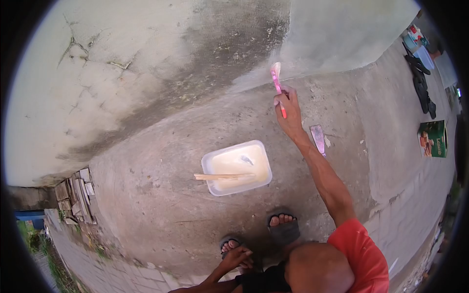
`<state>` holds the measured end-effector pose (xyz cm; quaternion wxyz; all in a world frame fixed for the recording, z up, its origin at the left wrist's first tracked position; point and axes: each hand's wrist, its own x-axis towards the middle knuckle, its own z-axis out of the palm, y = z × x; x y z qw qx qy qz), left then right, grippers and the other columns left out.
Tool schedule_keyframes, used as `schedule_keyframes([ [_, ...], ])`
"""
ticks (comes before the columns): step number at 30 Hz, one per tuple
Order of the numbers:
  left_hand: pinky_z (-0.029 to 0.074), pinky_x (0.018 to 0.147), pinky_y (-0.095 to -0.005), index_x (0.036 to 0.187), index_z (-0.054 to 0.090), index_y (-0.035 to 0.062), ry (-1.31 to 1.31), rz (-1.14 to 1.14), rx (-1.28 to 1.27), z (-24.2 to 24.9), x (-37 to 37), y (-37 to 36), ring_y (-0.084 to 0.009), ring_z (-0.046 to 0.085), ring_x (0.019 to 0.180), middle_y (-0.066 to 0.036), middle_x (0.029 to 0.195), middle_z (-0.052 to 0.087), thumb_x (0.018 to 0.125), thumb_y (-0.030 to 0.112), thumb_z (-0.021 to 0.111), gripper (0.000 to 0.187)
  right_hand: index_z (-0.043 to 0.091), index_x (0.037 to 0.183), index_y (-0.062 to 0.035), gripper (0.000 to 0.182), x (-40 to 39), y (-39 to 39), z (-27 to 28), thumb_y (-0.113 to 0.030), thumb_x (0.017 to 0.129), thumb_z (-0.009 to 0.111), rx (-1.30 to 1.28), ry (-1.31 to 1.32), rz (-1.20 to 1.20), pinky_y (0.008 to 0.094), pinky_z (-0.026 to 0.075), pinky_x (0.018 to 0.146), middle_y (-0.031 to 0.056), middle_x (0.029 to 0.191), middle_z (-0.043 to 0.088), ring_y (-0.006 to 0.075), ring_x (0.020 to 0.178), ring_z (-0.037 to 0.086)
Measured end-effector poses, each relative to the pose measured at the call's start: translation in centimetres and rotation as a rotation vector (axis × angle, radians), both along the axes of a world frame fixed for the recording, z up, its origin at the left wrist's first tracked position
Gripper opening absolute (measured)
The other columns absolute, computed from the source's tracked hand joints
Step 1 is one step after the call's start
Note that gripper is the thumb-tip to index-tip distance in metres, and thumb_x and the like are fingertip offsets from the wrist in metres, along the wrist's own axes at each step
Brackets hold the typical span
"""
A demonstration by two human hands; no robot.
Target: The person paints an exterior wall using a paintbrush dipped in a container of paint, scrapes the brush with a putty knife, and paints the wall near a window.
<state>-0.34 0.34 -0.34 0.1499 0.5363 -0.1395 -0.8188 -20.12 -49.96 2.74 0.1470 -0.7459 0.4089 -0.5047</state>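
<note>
Head view. In the right hand, fingers curled closed around the pink handle of a brush; pale-coated bristles up against the foot of the wall, near the boundary between a dark-stained stretch and a smoother, paler one. Low in the view, the left hand beside the left foot, with fingers partly bent; contents, if any, impossible to tell. On the concrete floor, between wall and feet, an open plastic tub of creamy white liquid, with a wooden stick laid across the left rim. Just beside the right wrist, a flat pink-stained scraper. Farther right, a green printed package, black footwear and a pale blue container. At far left, flat pieces in a pile near the wall.
</note>
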Motion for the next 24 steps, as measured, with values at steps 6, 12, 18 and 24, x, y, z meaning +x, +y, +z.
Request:
schedule_keyframes([
  [6, 0.063, 0.067, -0.0322, 0.119, 0.054, -0.002, 0.019, 0.021, 0.001, -0.1, 0.0, -0.3, -0.026, 0.076, 0.082, -0.017, 0.097, 0.073, 0.106, 0.026, 0.055, 0.031, 0.059, 0.096, -0.0061, 0.022, 2.5, 0.5, 3.7, 0.01, 0.081, 0.062, 0.223, 0.018, 0.447, 0.0395, 0.049, 0.086, 0.0124, 0.112, 0.054, 0.0308, 0.104, 0.057],
  [12, 0.063, 0.065, -0.0308, 0.118, 0.054, -0.0021, 0.031, 0.019, -0.066, 0.1, -0.1, -0.2, -0.0259, 0.076, 0.084, -0.017, 0.098, 0.073, 0.106, 0.025, 0.054, 0.03, 0.059, 0.094, -0.0043, 0.021, -3.9, -1.3, 4.4, 0.012, 0.082, 0.061, 0.025, -0.053, -0.014, 0.0342, 0.048, 0.084, 0.0124, 0.11, 0.053, 0.028, 0.098, 0.058],
  [18, 0.063, 0.065, -0.0316, 0.118, 0.054, -0.0019, 0.025, 0.02, 0.002, 0.0, 0.2, 0.1, -0.0258, 0.076, 0.083, -0.017, 0.097, 0.073, 0.106, 0.026, 0.055, 0.031, 0.058, 0.093, -0.0039, 0.021, 4.6, 0.5, 4.1, 0.013, 0.08, 0.06, -0.039, -0.016, 0.047, 0.0422, 0.049, 0.087, 0.0163, 0.116, 0.052, 0.0343, 0.107, 0.056],
  [24, 0.063, 0.067, -0.0313, 0.119, 0.054, -0.0011, 0.027, 0.041, 0.006, 0.0, -0.1, -0.3, -0.0263, 0.076, 0.082, -0.017, 0.097, 0.073, 0.106, 0.027, 0.055, 0.031, 0.06, 0.092, -0.0049, 0.019, 0.4, 0.3, 6.9, 0.011, 0.082, 0.059, 0.141, -0.097, 0.333, 0.0353, 0.048, 0.084, 0.0115, 0.117, 0.056, 0.0274, 0.097, 0.059],
])
